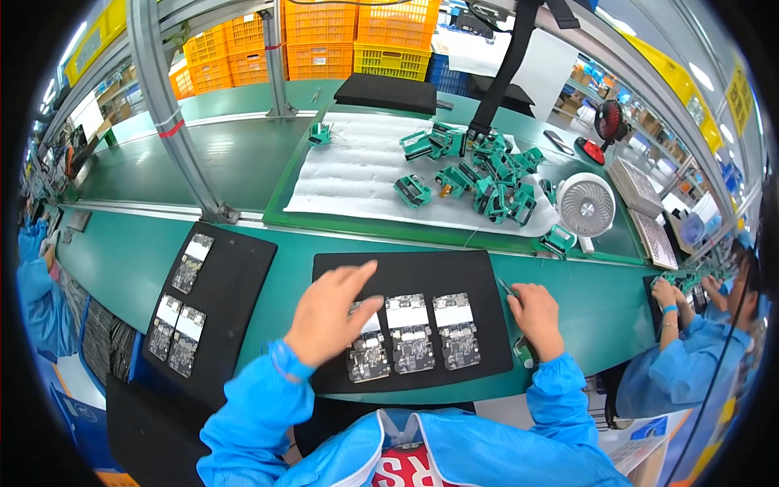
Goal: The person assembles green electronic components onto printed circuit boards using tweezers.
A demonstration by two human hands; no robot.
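Observation:
My left hand (pixel 333 312) hovers over the left end of a black mat (pixel 438 272), fingers apart and holding nothing. Partly hidden beneath its thumb is a circuit board (pixel 369 357). Beside that board lie a middle circuit board (pixel 411 337) and a right circuit board (pixel 458 334), each with a white patch at its upper part. At the mat's right edge, my right hand (pixel 535 321) is closed around thin tweezers (pixel 508 287), whose tip points up and left. A small green and silver item (pixel 526 352) lies below that hand, its kind unclear.
Another black mat (pixel 235 276) at left holds three boards (pixel 187 341). Beyond, green fixtures (pixel 495 178) are heaped on a white sheet (pixel 341 174), near a white fan (pixel 587 204). A metal post (pixel 174 122) rises at left. A co-worker (pixel 690 349) sits at right.

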